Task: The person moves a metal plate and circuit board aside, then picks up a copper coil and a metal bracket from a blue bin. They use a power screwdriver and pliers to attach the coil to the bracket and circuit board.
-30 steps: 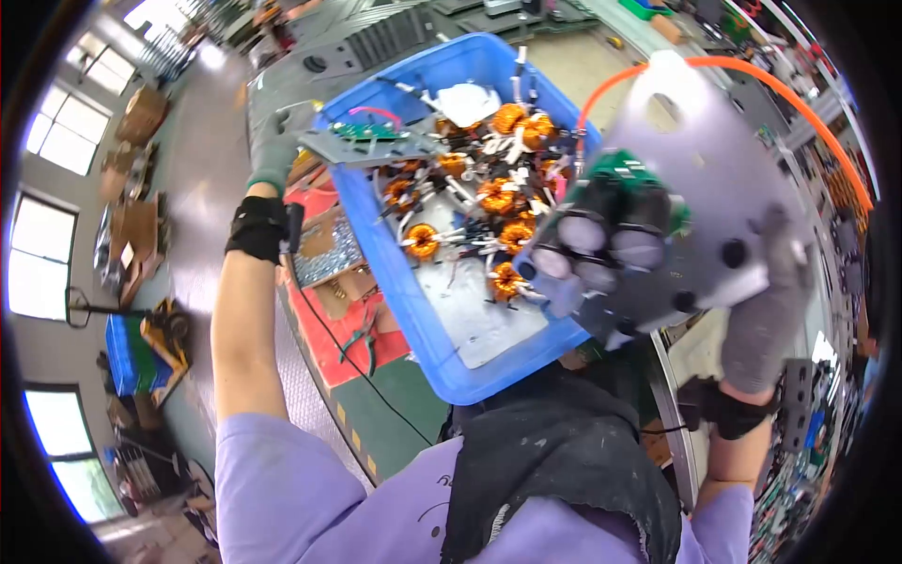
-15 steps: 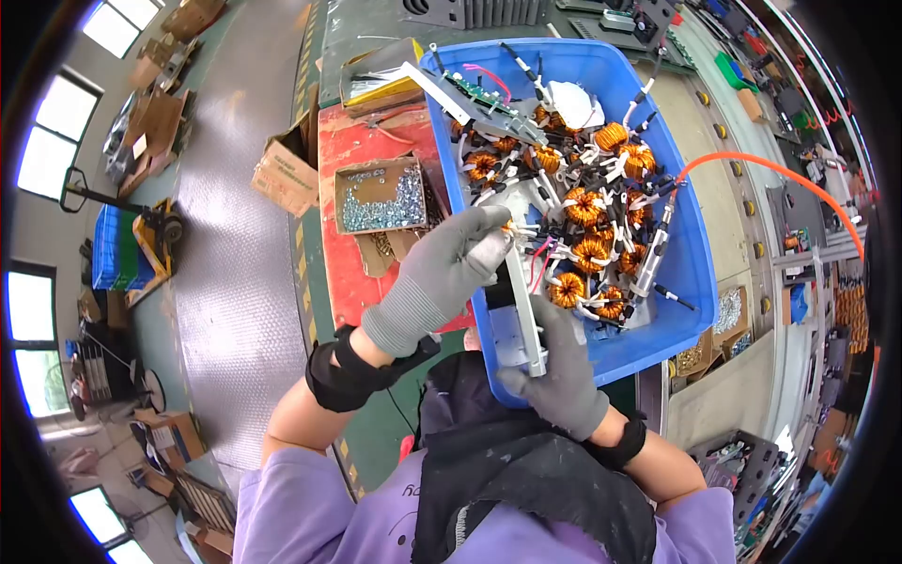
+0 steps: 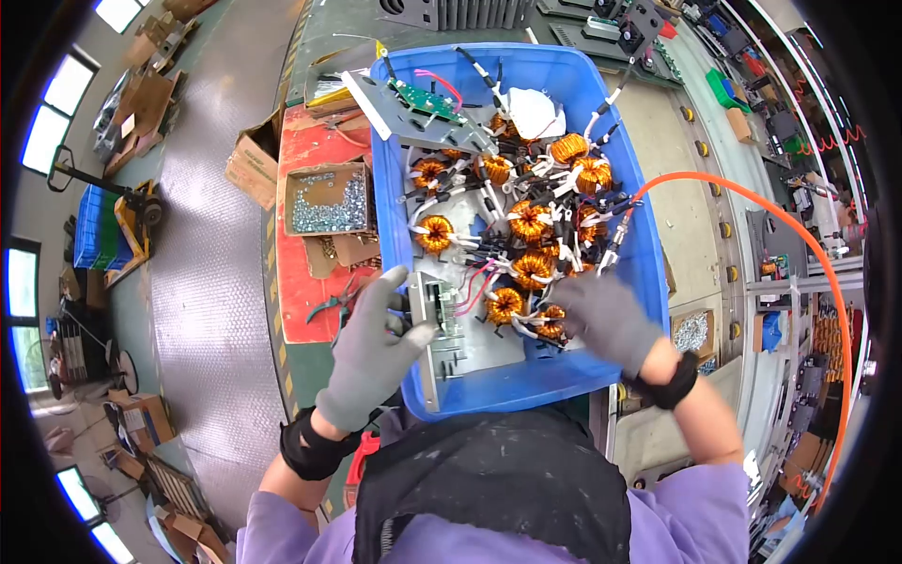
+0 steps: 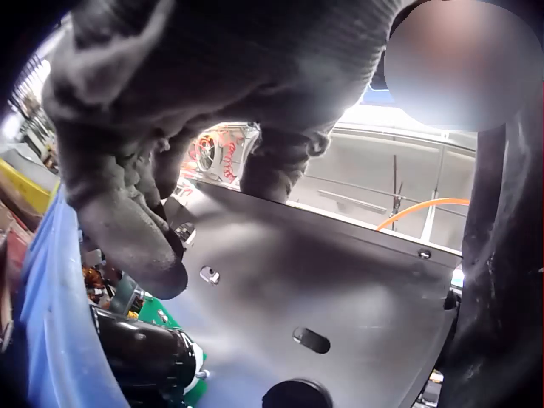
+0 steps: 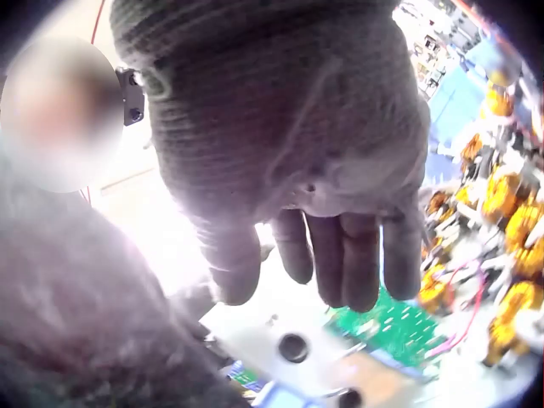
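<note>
My gloved left hand [image 3: 368,352] is at the top edge of a grey metal plate [image 3: 428,381] with a circuit board on it, standing at the near left side of a blue tray [image 3: 550,387]. Its fingers are spread, with the thumb tip right at the plate's edge. In the left wrist view, fingers overlap the plate [image 4: 272,280] near a black capacitor [image 4: 144,353]. My blurred right hand [image 3: 606,320] hovers over orange toroidal coils [image 3: 533,271]; in the right wrist view its fingers [image 5: 361,263] hang straight, holding nothing.
Another plate with a green board [image 3: 423,103] leans at the tray's far left. An orange air hose [image 3: 799,221] arches in from the right to a silver tool [image 3: 615,240] on the coils. Left stand a box of nuts [image 3: 329,209] and pliers [image 3: 329,305].
The hands brought the board plate from the right into the tray's near left. The right hand has left the plate and moved right over the coils. The head view has shifted.
</note>
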Available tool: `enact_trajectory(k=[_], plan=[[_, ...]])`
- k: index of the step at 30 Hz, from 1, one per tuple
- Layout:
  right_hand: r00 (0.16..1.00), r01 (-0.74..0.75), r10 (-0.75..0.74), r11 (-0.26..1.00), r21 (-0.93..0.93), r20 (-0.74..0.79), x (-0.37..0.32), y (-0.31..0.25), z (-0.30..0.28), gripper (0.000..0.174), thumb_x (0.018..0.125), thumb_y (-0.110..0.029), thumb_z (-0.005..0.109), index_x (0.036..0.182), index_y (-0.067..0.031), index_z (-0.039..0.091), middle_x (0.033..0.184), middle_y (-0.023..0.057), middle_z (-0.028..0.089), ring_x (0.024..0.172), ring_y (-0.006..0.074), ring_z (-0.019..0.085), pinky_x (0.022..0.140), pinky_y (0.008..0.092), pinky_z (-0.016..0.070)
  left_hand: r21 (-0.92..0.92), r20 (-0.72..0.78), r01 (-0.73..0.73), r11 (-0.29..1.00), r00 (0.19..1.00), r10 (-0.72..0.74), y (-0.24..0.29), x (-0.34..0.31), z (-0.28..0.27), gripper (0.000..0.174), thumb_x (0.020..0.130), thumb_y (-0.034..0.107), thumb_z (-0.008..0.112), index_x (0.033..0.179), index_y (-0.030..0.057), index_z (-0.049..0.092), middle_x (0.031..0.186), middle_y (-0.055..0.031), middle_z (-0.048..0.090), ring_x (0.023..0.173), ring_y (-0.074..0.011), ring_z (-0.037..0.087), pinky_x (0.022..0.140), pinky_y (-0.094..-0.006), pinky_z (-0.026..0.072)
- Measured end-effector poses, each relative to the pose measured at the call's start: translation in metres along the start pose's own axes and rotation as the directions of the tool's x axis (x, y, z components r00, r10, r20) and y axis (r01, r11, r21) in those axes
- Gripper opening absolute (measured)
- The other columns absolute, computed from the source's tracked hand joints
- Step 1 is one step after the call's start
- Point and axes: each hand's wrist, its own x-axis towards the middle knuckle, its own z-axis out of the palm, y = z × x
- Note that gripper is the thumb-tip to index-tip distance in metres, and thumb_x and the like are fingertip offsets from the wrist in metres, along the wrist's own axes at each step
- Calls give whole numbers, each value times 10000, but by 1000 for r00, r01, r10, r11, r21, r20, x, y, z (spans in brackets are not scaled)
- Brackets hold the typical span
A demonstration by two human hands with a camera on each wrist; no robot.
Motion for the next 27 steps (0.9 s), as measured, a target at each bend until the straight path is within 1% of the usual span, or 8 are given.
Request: enact_trajectory(k=[2,6,14,19,20,22,24,27], plan=[[990,54,8,902,-428,141,3,51,8,179,824,-162,619,996,-145,664,1035,43,632,1086,238,573,1004,472,401,-7,-36,19,1000,999,-19,6,-4,3,634,826,126,725,1396,41,463,1085,-69,578,791,-117,543,746,-263,498],[928,366,-223,692,-623,297,10,107,49,246,854,-197,602,1081,-148,685,1061,49,629,1119,247,556,1085,530,328,-46,-195,-35,998,980,25,16,-14,-8,543,866,117,682,1364,16,491,1135,-76,583,860,-107,548,774,-251,499],[884,383,-107,724,-574,455,26,113,34,144,814,-161,640,927,-167,731,1049,61,632,999,238,597,781,403,430,-153,-445,64,986,887,-126,15,-32,-55,512,892,188,596,1325,-69,504,1185,-133,575,992,-158,591,853,-283,495],[964,138,-44,924,-355,261,0,86,-59,298,648,-149,756,933,-83,695,1006,108,633,895,270,619,747,395,464,-211,-367,58,976,921,-134,11,-22,-65,433,903,139,634,1281,-51,544,1105,-86,604,939,-99,581,807,-245,487],[971,-25,18,999,27,240,-3,76,-70,340,645,-154,767,961,-62,682,984,98,644,858,251,637,729,374,481,-315,-263,-6,949,961,-81,14,-15,-58,430,898,154,648,1274,-34,558,1100,-91,611,951,-107,590,813,-253,491],[964,-191,97,898,395,247,-2,45,-89,383,641,-158,777,990,-41,669,962,88,656,821,233,654,711,353,498,-410,9,-93,907,994,106,28,4,-44,503,893,214,653,1323,-14,526,1103,-88,611,951,-130,606,829,-277,494],[946,-312,14,321,894,324,15,-1,-99,448,675,-195,794,1062,-24,646,913,56,671,762,173,657,685,312,512,-564,334,-54,824,898,287,40,26,-26,706,870,319,672,1440,4,398,1108,-80,595,938,-137,611,823,-290,498],[948,-30,-227,634,773,223,48,-16,-88,562,694,-295,833,1138,-14,637,864,62,688,728,143,640,683,290,505,-628,414,-69,775,814,407,63,36,-4,606,837,277,731,1344,35,504,1101,-73,630,906,-90,596,802,-285,502]])
